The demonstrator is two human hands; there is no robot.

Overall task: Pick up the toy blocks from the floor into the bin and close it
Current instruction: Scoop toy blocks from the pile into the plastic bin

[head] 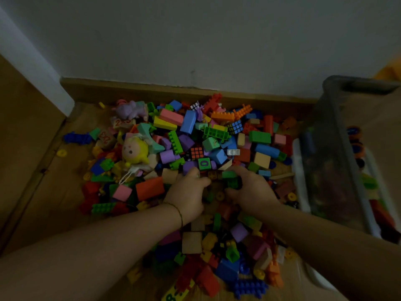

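Two hands (188, 192) amid toy blocks (188, 121)

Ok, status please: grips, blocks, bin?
Right grip holds green blocks. Left grip curled into block pile, hold unclear. Pile on floor. Bin open at right.

Dim, underexposed room, muted colours, soft blur throughout, wide-angle bending at edges, darker corners, no glare

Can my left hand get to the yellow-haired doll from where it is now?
Probably yes. The doll lies uncovered on top of the blocks, to the left of your left hand and a little farther out; only loose blocks lie between them.
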